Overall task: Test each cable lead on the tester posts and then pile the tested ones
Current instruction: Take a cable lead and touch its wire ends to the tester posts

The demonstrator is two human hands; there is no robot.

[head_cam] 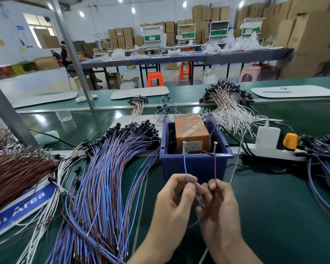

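- Blue plastic bin (195, 165) stands on the green bench mat (274, 210) straight ahead of me. Inside it sits an orange tester box (191, 130) wrapped in clear tape.
- Two brass screw posts rise at the bin's near rim, the left post (184, 146) and the right post (215, 146).
- My left hand (174, 202) is narrowly closed, thumb and forefinger pinching the blue lead (185, 166). It runs up to the foot of the left post, where its tip touches.
- My right hand (220, 204) pinches the brown lead (215, 164) the same way, with the other fingers curled. That lead rises to the foot of the right post.
- Both hands are close together, just in front of the bin's near wall and clear of it.
- To my left, a big pile of blue-and-brown cables (107, 178) fans out, its black ends reaching the bin's left wall.
- To my right, the mat is bare as far as another cable bundle (324, 164) at the frame edge.
- A white power strip (274, 152) with a charger (268, 137) plugged in lies near the bin's right rear corner.
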